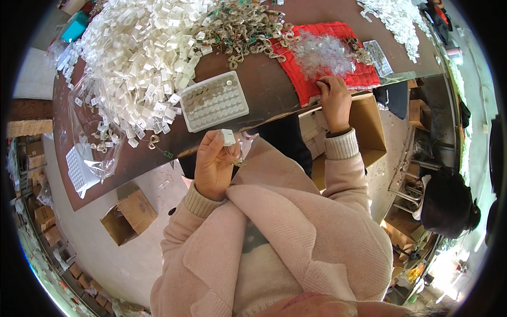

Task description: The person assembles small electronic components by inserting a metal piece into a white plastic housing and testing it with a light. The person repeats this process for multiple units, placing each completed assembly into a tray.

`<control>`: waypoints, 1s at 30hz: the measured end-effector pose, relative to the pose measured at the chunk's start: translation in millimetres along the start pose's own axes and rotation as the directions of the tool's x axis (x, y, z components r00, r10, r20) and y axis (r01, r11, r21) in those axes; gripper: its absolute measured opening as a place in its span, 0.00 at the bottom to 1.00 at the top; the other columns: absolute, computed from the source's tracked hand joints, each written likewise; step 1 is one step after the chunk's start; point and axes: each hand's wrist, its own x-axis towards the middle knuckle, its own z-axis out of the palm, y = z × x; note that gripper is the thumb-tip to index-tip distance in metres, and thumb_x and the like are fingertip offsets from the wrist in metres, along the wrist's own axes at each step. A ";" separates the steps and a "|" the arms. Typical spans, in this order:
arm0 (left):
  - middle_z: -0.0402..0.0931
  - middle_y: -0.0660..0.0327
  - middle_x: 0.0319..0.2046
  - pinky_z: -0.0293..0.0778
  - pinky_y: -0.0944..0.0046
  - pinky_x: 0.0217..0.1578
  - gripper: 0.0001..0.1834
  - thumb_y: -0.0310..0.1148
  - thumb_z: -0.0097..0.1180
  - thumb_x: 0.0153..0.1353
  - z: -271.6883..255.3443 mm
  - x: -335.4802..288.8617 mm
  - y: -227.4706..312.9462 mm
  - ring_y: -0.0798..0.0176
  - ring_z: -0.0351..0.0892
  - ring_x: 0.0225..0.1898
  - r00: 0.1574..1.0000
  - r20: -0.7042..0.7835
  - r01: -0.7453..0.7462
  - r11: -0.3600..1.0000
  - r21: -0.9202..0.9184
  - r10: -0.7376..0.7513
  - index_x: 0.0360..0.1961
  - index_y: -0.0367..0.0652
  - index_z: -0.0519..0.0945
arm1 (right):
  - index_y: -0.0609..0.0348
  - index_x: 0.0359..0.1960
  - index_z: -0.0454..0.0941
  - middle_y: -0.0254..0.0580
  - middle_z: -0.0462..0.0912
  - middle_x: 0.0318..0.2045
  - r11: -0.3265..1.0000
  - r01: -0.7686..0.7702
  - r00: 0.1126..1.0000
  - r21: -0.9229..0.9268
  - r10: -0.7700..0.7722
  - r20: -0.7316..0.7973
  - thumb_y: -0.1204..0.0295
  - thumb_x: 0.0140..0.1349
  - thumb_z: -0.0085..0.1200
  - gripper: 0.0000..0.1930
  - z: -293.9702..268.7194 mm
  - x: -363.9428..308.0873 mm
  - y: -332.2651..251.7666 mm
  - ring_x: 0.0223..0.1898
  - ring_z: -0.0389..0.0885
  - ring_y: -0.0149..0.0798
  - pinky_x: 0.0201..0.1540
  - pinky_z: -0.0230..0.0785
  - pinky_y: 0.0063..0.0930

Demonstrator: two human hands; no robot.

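Between the thumb and fingers of my left hand point(212, 164) is a small white plastic housing point(227, 138), held just off the table's near edge. Thin wires point(236, 160) hang below it by my palm. My right hand point(335, 103) reaches over the red quilted cloth point(296, 79), its fingertips pinched together beside a heap of clear plastic pieces point(322, 53). Whatever those fingertips hold is too small to make out. A white tray point(214, 101) with rows of round pockets lies left of centre; silvery discs sit in its farther rows.
A large heap of white housings point(142, 53) covers the table's left side, with coiled wire parts point(240, 29) beside it. More clear pieces point(398, 21) lie at the far right. An open cardboard box point(372, 124) stands below my right forearm; another box point(129, 216) is on the floor.
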 end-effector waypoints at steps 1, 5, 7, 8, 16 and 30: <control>0.75 0.60 0.35 0.65 0.63 0.40 0.11 0.39 0.54 0.71 -1.7 1.2 0.8 0.67 0.67 0.34 0.999 0.054 -0.002 0.999 -0.042 0.004 0.39 0.42 0.74 | 0.61 0.37 0.82 0.50 0.83 0.32 1.000 -0.006 1.000 0.000 0.006 -0.003 0.74 0.61 0.61 0.05 -0.6 0.6 -0.3 0.35 0.83 0.53 0.38 0.75 0.40; 0.74 0.62 0.34 0.65 0.64 0.39 0.07 0.34 0.52 0.71 -5.6 -1.5 0.0 0.67 0.66 0.34 0.998 0.058 -0.029 0.999 -0.044 0.032 0.41 0.42 0.74 | 0.61 0.37 0.82 0.52 0.83 0.32 0.981 -0.131 0.990 0.144 0.138 -0.035 0.73 0.62 0.60 0.05 -4.9 1.1 -8.5 0.34 0.83 0.54 0.38 0.75 0.40; 0.74 0.64 0.33 0.63 0.64 0.37 0.06 0.33 0.53 0.71 -6.9 -4.4 0.0 0.67 0.65 0.34 1.000 -0.013 -0.005 1.000 -0.012 0.004 0.41 0.42 0.76 | 0.63 0.37 0.81 0.46 0.85 0.30 0.936 -0.221 0.973 0.273 0.230 0.001 0.76 0.65 0.58 0.04 -8.0 3.3 -17.8 0.30 0.85 0.43 0.36 0.76 0.32; 0.74 0.64 0.33 0.64 0.64 0.37 0.06 0.33 0.53 0.71 -8.0 -3.2 0.7 0.67 0.66 0.34 0.999 0.025 -0.020 1.000 -0.016 0.020 0.41 0.42 0.76 | 0.64 0.37 0.81 0.44 0.85 0.30 0.875 -0.292 0.954 0.387 0.295 0.052 0.76 0.66 0.57 0.04 -9.9 4.6 -24.3 0.30 0.85 0.39 0.35 0.76 0.30; 0.82 0.53 0.42 0.76 0.63 0.45 0.09 0.26 0.57 0.68 -10.8 -6.5 1.8 0.63 0.81 0.42 0.988 0.102 -0.109 0.991 -0.079 0.116 0.47 0.39 0.78 | 0.68 0.41 0.77 0.39 0.84 0.32 0.322 -0.430 0.890 0.843 -0.007 0.456 0.84 0.68 0.52 0.04 -19.2 -21.8 -137.7 0.35 0.86 0.32 0.41 0.78 0.22; 0.83 0.58 0.43 0.77 0.67 0.47 0.09 0.24 0.62 0.65 -9.2 -18.3 11.7 0.67 0.81 0.42 0.970 0.034 -0.241 0.970 -0.017 0.242 0.46 0.37 0.81 | 0.62 0.38 0.81 0.44 0.88 0.38 0.562 -0.094 0.903 0.822 -0.300 0.309 0.83 0.60 0.60 0.06 -17.9 -37.3 -200.5 0.36 0.87 0.35 0.40 0.78 0.26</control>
